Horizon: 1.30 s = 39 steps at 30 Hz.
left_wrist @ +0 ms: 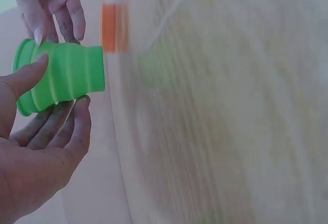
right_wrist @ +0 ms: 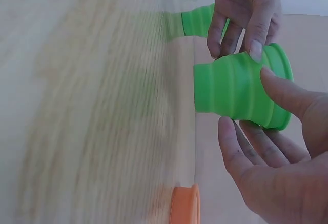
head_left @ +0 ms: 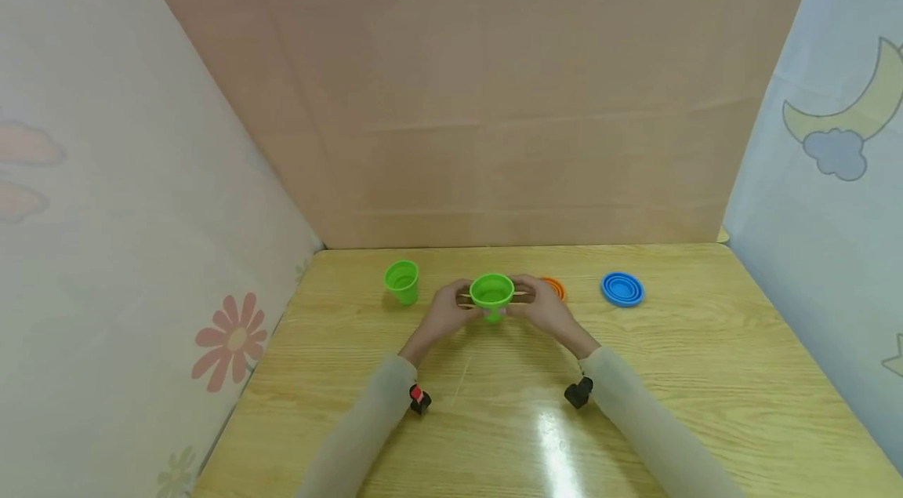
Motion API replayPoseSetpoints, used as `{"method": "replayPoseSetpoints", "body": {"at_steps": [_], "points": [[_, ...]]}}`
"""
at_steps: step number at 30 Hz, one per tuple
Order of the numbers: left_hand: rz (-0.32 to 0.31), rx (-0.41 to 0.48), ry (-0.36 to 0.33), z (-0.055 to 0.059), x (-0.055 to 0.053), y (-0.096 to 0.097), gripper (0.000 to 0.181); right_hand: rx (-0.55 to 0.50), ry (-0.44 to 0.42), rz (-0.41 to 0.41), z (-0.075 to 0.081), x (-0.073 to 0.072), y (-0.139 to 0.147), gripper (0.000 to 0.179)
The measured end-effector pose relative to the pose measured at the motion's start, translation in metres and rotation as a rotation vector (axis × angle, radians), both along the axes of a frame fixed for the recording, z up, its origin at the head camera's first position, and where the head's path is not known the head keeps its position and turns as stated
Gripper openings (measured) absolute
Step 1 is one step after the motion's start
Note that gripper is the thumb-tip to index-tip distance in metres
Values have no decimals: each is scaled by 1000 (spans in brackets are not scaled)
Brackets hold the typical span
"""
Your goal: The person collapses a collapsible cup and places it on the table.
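A green collapsible cup (head_left: 491, 292), pulled out to its full ribbed height, is held between both hands with its mouth up. My left hand (head_left: 446, 313) grips its left side, thumb near the rim and fingers behind. On the other side my right hand (head_left: 548, 311) holds it the same way, as the right wrist view shows with the cup (right_wrist: 236, 85). Its base is a little above the table, with a faint green reflection below. A second extended green cup (head_left: 402, 283) stands to the left of my left hand. Partly hidden behind my right hand lies a flattened orange cup (head_left: 556, 286).
A flattened blue cup (head_left: 622, 289) lies farther right on the wooden table (head_left: 705, 357). A brown-covered wall (head_left: 487, 106) rises at the table's back edge. Patterned panels (head_left: 127, 247) stand along both sides.
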<state>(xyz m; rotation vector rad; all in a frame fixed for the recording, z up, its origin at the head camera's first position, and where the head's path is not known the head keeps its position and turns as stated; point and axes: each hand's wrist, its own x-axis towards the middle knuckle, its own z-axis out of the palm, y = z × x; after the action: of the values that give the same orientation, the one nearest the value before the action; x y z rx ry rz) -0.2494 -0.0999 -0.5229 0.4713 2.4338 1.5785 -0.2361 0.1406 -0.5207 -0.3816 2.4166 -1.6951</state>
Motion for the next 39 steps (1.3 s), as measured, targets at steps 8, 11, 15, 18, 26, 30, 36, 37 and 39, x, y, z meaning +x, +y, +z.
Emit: {"method": "replayPoseSetpoints", "body": {"at_steps": [8, 11, 15, 18, 26, 30, 36, 37, 39], "points": [[-3, 43, -34, 2, 19, 13, 48, 28, 23, -5, 1, 19, 15, 66], [0, 50, -53, 3, 27, 19, 48, 47, 20, -22, -1, 26, 21, 67], [-9, 57, -56, 5, 36, 24, 47, 34, 28, -5, -3, 34, 30, 67], [-22, 62, -46, 5, 39, 26, 46, 12, 30, 18, -1, 39, 33, 65], [-33, 38, -41, 6, 40, 27, 46, 0, 15, 22, 2, 42, 37, 61], [-49, 16, -29, 7, 39, 26, 40, -18, -14, 31, 4, 42, 38, 59], [-67, -6, -39, 7, 39, 25, 34, -28, -55, 30, 6, 42, 41, 66], [-68, -5, -47, 7, 39, 25, 34, -26, -60, 29, 6, 42, 42, 67], [-70, -9, -63, 6, 39, 24, 33, -24, -71, 33, 6, 42, 42, 69]]}}
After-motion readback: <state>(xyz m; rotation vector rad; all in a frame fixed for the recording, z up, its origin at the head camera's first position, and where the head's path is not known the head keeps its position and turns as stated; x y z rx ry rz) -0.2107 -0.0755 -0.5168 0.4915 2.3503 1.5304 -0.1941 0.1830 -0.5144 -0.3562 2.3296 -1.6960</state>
